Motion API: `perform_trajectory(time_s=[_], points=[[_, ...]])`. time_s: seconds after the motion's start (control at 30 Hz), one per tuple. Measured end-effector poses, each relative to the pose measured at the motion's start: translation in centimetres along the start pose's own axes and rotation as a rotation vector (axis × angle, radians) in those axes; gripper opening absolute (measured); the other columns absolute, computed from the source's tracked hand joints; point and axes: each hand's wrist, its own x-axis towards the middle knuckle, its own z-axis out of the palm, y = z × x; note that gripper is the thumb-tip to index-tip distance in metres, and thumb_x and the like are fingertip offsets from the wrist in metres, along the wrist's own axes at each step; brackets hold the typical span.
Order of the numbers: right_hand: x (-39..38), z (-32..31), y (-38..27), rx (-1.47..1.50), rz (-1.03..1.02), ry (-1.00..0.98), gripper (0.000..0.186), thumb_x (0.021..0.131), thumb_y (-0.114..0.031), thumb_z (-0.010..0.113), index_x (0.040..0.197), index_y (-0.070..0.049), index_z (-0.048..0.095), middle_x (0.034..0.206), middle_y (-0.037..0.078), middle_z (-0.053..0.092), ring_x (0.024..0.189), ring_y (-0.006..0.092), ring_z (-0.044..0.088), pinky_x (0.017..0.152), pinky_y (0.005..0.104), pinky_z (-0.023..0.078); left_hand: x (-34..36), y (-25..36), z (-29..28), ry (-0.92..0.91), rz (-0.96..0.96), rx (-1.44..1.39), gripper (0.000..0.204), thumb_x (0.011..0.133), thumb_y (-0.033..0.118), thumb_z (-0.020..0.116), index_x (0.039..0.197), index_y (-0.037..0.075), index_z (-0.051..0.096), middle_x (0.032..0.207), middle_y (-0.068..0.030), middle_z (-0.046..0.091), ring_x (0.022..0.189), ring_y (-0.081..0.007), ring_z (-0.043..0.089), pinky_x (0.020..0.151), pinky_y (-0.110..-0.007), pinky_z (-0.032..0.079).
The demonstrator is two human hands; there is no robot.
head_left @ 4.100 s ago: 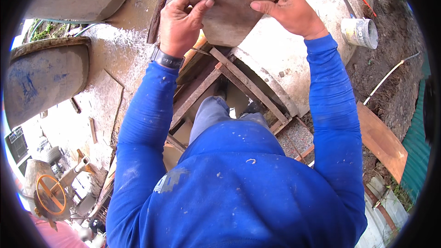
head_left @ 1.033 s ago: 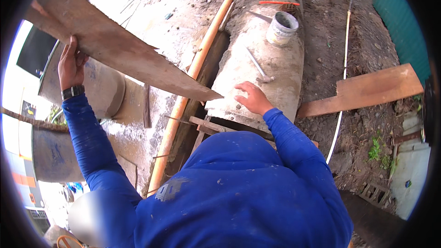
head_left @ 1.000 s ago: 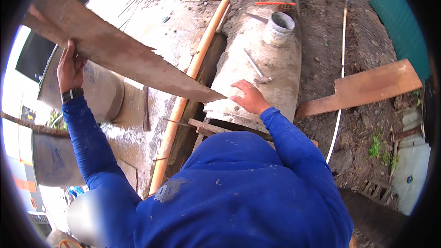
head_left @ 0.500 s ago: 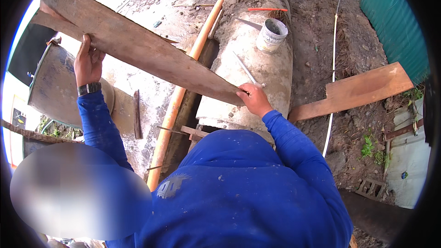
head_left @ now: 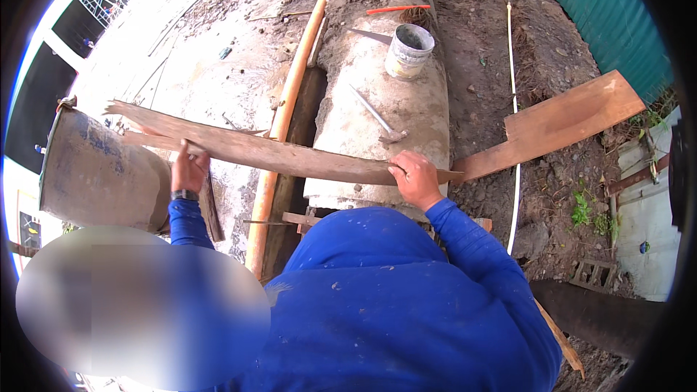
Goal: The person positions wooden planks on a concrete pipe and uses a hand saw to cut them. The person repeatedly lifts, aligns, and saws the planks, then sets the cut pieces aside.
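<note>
A long, weathered plywood strip (head_left: 290, 158) with jagged, splintered ends lies crosswise in my grip, held above an orange pipe and a large concrete pipe (head_left: 377, 101). My left hand (head_left: 190, 168) grips the strip toward its left part, fingers over the lower edge. My right hand (head_left: 415, 180) pinches it near the right end, thumb and fingers on the edge. A hammer (head_left: 392, 134) with a metal handle lies on the concrete pipe just beyond the strip, beside a mortar-stained white bucket (head_left: 406, 62).
The orange pipe (head_left: 305, 51) runs along a trench. A notched board (head_left: 566, 112) rests on dirt at right, with a white pipe (head_left: 512, 58), teal corrugated fence (head_left: 588, 22) and hollow block (head_left: 588, 276). A curved concrete piece (head_left: 102, 167) stands at left.
My right hand has closed on the strip. The strip has swung from a steep slant to nearly crosswise, its left end now lower. My left hand has moved down and rightward with it.
</note>
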Motion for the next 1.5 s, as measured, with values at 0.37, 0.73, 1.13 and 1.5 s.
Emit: perform_trajectory(time_s=[0.37,0.73,1.13,1.5], points=[[0.9,8.0,4.6,-0.283,0.378,-0.393,0.020,0.092,-0.026,0.065,0.104,-0.012,0.074,0.106,0.016,0.074,0.103,0.0390,0.068,0.089,0.0506,0.052,4.4,-15.0,1.1,-0.174,-0.332,0.464,0.051,0.100,0.031,0.063,0.144,0.006,0.052,0.153,-0.0099,0.048,0.113,-0.0315,0.070,0.090,-0.043,0.052],[2.8,17.8,14.6,-0.142,0.745,-0.439,0.019,0.093,-0.025,0.066,0.101,-0.009,0.071,0.108,0.019,0.073,0.106,0.0403,0.067,0.092,0.0492,0.053,1.5,-31.3,3.4,-0.495,-0.078,1.129,0.045,0.090,0.021,0.076,0.127,-0.002,0.066,0.143,-0.0226,0.054,0.106,-0.0313,0.072,0.093,-0.040,0.059],[13.6,20.9,35.9,-0.265,0.500,0.008,0.038,0.091,-0.023,0.073,0.126,-0.008,0.067,0.139,0.017,0.055,0.134,0.0390,0.049,0.112,0.0465,0.042,9.2,-31.3,13.6,-0.451,0.335,1.080,0.021,0.086,0.000,0.068,0.107,0.001,0.069,0.125,-0.0178,0.067,0.106,-0.0326,0.069,0.089,-0.038,0.056],[22.5,24.8,39.7,-0.513,0.616,-0.052,0.064,0.094,-0.039,0.067,0.151,-0.015,0.052,0.152,0.021,0.039,0.146,0.0438,0.033,0.123,0.0638,0.022,38.9,-35.7,33.4,-0.431,-0.081,0.552,0.020,0.104,0.016,0.062,0.116,0.001,0.064,0.106,-0.0057,0.070,0.090,-0.0150,0.070,0.079,-0.029,0.054]])
